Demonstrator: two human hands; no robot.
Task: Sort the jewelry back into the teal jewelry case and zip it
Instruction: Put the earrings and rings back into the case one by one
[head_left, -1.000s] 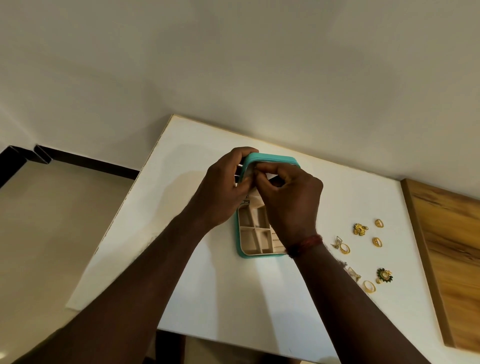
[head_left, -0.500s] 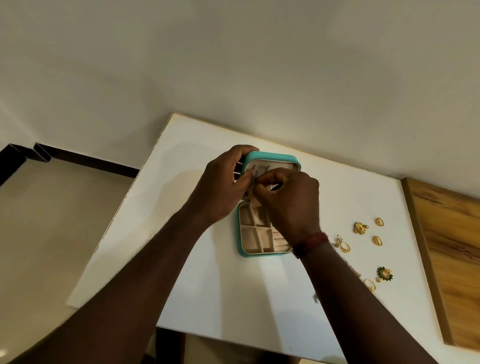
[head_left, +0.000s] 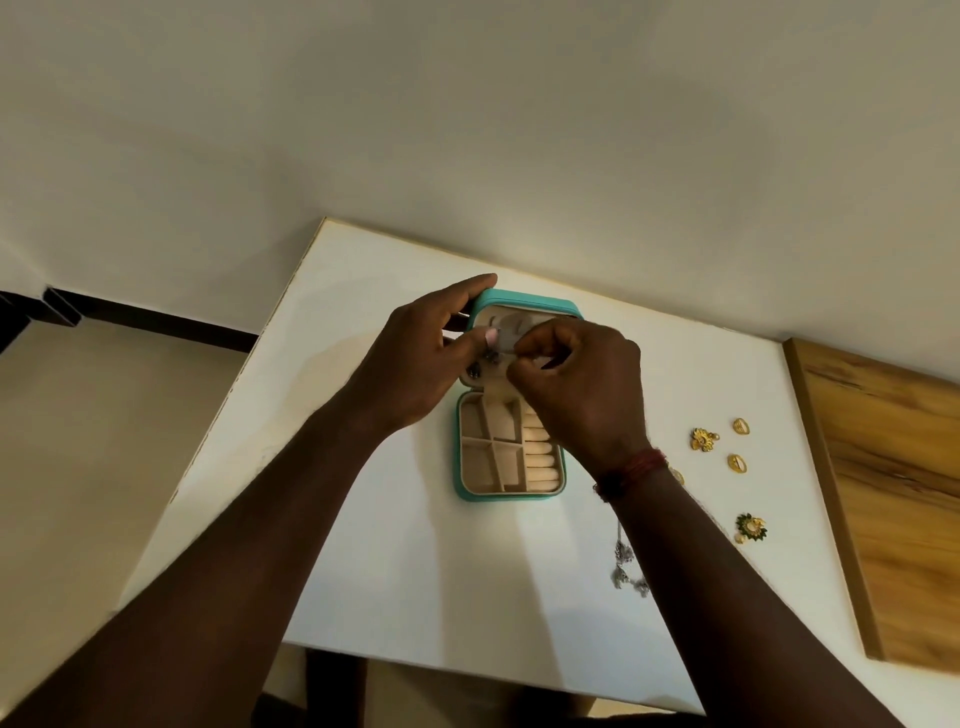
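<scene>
The teal jewelry case (head_left: 464, 492) lies open on the white table (head_left: 395, 571), its beige compartments showing and its lid (head_left: 530, 304) raised toward the wall. My left hand (head_left: 415, 358) grips the lid's left edge, thumb against the inner lining. My right hand (head_left: 576, 389) pinches a small silvery piece (head_left: 503, 347) at the lid's inner panel. Gold rings (head_left: 740, 426) (head_left: 736, 462), a gold flower earring (head_left: 702, 439) and a green-and-gold earring (head_left: 749, 527) lie to the right. A silver chain piece (head_left: 626, 569) lies beside my right forearm.
A wooden board (head_left: 893, 493) borders the table on the right. The wall (head_left: 467, 130) runs directly behind the table. The table's left edge drops to the floor (head_left: 78, 467).
The lid has tipped further back, showing more of its inner lining. Both hands stay at the lid; my right hand has shifted slightly right and uncovered the ring rolls.
</scene>
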